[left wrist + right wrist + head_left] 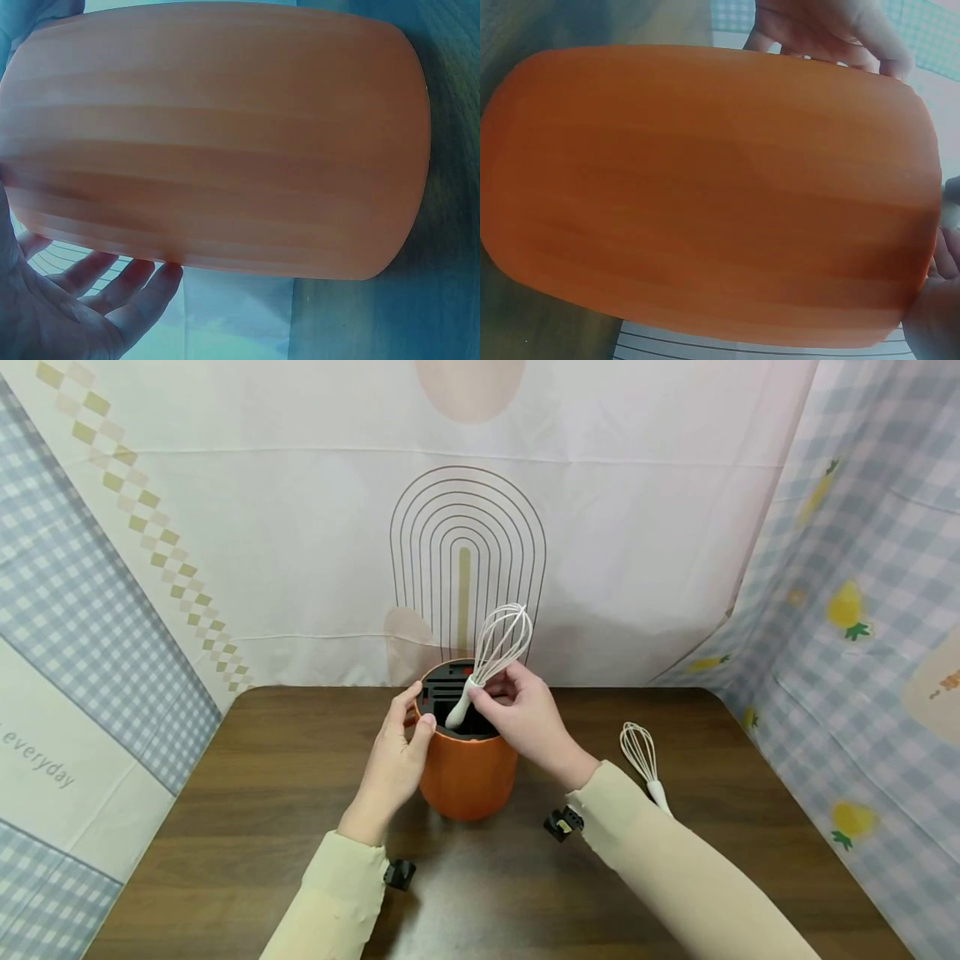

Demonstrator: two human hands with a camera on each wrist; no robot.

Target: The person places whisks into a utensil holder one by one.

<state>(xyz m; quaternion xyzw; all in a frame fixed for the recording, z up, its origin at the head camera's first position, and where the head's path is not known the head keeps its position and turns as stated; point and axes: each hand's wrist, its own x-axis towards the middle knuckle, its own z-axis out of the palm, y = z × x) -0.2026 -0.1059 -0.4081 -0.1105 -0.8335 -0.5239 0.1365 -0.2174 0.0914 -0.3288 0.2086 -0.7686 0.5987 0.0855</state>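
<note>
near frame centre, left hand (392, 757), half-curled, gripped the orange holder (468, 781); right hand (531, 714), nearly closed, pinched a whisk (474, 682) at the holder's opening.

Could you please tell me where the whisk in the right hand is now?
In the head view, the whisk is near centre, right of the left hand, pinched by the right hand, handle downward at the opening of the orange pot.

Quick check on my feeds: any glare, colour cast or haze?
Head: held whisk reads clearly, pale glare on the table in front of the pot; left wrist: bluish cast, pot looks dull; right wrist: pot a stronger orange, background hazy and washed out at upper right.
</note>
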